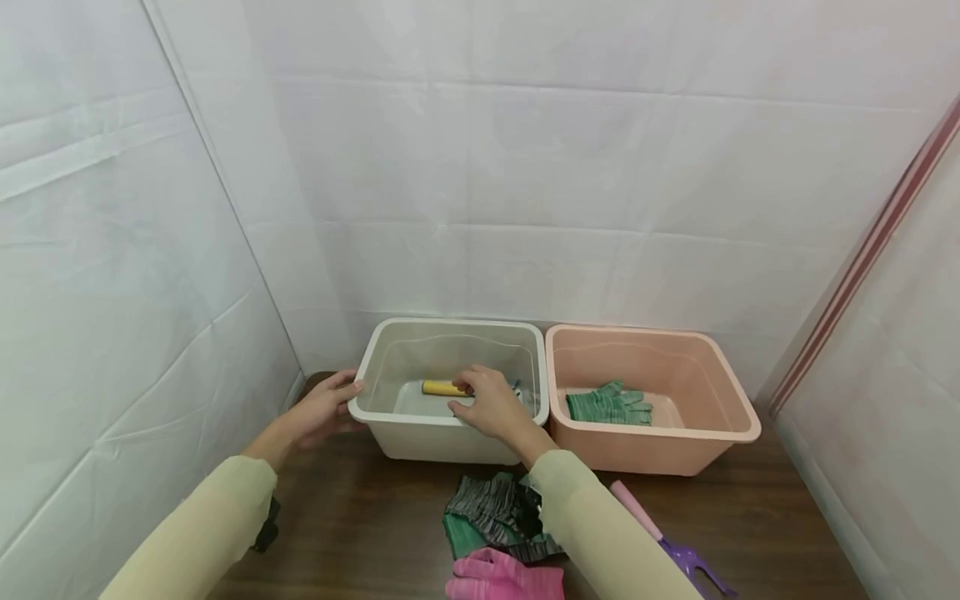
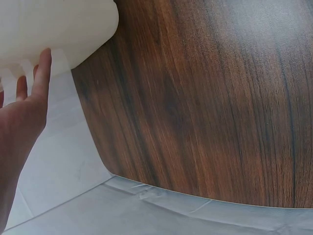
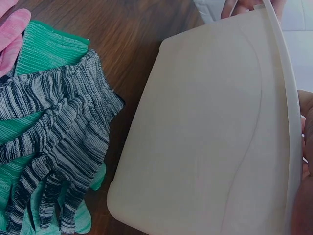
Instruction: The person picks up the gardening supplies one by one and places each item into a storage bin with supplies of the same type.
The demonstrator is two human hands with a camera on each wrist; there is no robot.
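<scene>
My left hand (image 1: 322, 410) holds the left end of the off-white bin (image 1: 450, 442), thumb at the rim and fingers along the outer wall. The left wrist view shows those fingers (image 2: 44, 73) against the pale bin. Over the same bin's interior hovers my right hand (image 1: 491, 404), thumb and fingers parted with nothing between them. Just past its fingertips lies a tool with a yellow handle (image 1: 441, 388) on the bin floor. The hand hides part of that tool. In the right wrist view, the bin's outer wall (image 3: 195, 122) fills the middle.
A salmon-pink bin (image 1: 645, 450) stands right beside it, with a green glove (image 1: 609, 405) inside. In front lie a black-and-grey striped glove (image 1: 483, 497), a green glove (image 1: 461, 535) and a pink glove (image 1: 510, 575). A purple hand fork with a pink handle (image 1: 636, 508) lies to the right.
</scene>
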